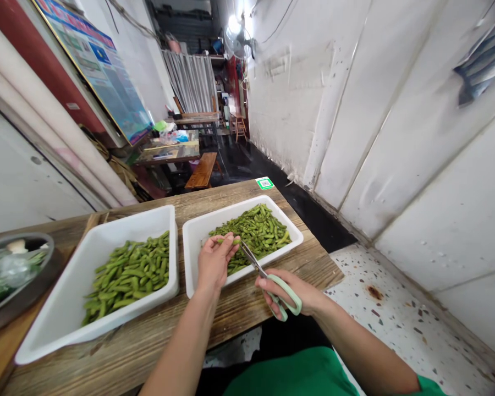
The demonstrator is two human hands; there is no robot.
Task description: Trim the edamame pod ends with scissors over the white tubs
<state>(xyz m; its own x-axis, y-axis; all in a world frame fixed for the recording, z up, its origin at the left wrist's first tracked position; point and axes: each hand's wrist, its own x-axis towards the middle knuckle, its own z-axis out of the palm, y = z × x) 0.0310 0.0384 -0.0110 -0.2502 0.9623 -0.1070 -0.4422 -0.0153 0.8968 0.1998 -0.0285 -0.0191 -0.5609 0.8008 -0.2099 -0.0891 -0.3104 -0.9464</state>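
The bare forearms converge forward, the left hand pinching thumb to fingers, the right hand curled.

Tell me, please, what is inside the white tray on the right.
The white tray holds a heap of green pods. The left hand and scissors block part of the view; whatever lies beneath the heap cannot be seen.

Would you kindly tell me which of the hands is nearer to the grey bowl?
Left. The left hand, partly over the right tray, is right of the bowl; the right hand is farther right.
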